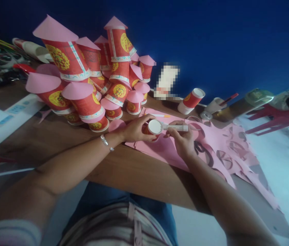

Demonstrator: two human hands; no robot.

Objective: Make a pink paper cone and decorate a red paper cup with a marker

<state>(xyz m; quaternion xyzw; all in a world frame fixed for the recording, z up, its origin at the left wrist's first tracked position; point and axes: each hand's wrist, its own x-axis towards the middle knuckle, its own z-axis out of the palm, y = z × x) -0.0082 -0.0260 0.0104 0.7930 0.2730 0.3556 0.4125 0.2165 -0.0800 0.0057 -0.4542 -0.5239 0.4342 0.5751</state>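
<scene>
A small red paper cup [155,126] with a white round top sits in my left hand [140,128], thumb and fingers closed around its sides. My right hand [184,138] grips a slim white tube-shaped tool [178,127], whose exact kind I cannot make out. The tool's narrow end meets the right side of the cup's rim. Beneath both hands lie pink paper sheets [157,147]. By my left wrist is a pink paper disc or cone [117,126].
Red paper cups with pink cone tops [80,99] are stacked at the left and back. Cut pink paper scraps [233,147] cover the right side. A power strip [11,118] lies at left; another red-and-white cup [191,100] and a clear container [247,102] stand at the back right.
</scene>
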